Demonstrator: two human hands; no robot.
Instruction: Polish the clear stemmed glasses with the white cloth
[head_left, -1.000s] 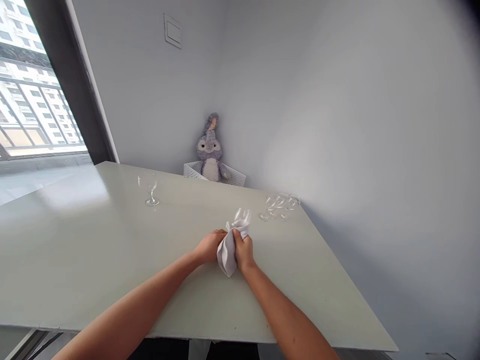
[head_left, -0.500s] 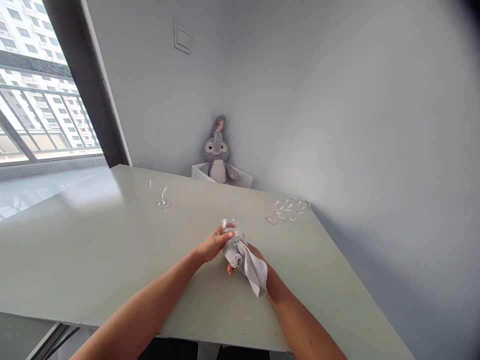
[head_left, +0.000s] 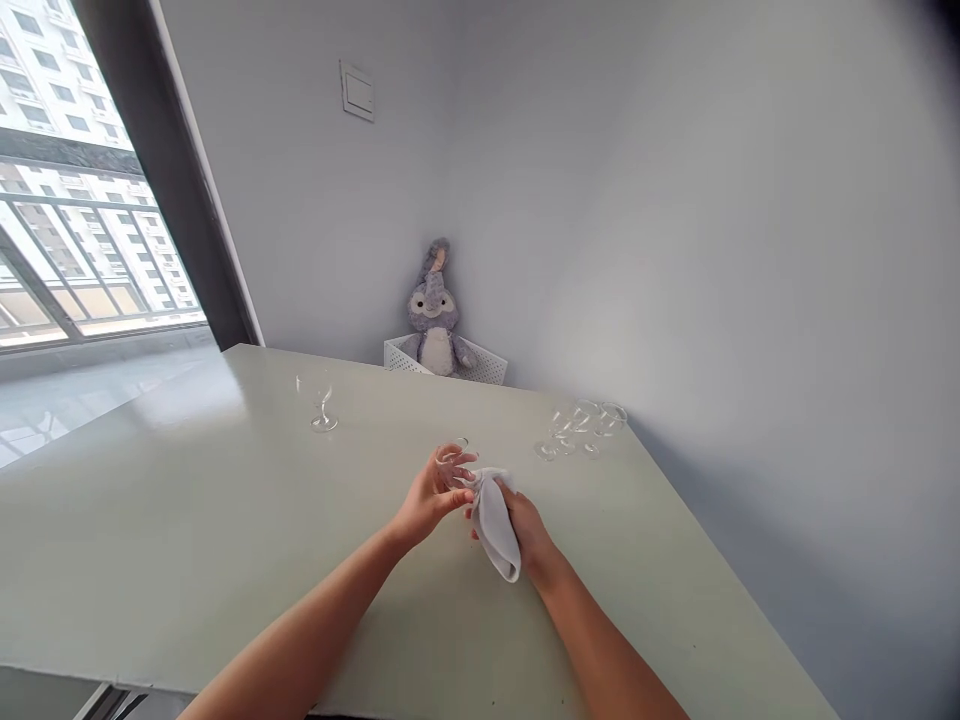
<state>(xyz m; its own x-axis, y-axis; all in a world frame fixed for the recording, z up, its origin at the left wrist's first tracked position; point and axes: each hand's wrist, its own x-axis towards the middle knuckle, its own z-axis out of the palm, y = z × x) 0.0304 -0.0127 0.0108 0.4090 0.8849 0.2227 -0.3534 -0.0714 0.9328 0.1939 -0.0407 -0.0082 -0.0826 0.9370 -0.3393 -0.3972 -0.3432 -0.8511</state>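
My left hand (head_left: 431,497) holds a clear stemmed glass (head_left: 453,460) by its bowl, fingers curled round the far side and thumb in front. The glass leans, its rim up and to the left. A white cloth (head_left: 499,530) is wrapped about the foot end of the glass and hangs down in a fold. My right hand (head_left: 527,525) is closed on the cloth from the right side. The stem and foot of the glass are hidden by the cloth and fingers.
Several clear stemmed glasses (head_left: 585,420) stand at the table's back right corner. One more stemmed glass (head_left: 324,408) stands at the back left. Behind the pale table (head_left: 187,530), a plush rabbit (head_left: 436,320) sits in a white perforated basket (head_left: 489,368) against the wall.
My left hand has turned, with its fingers now spread further round the bowl. The cloth has shifted and folded more narrowly in my right hand. The view has tilted slightly upward.
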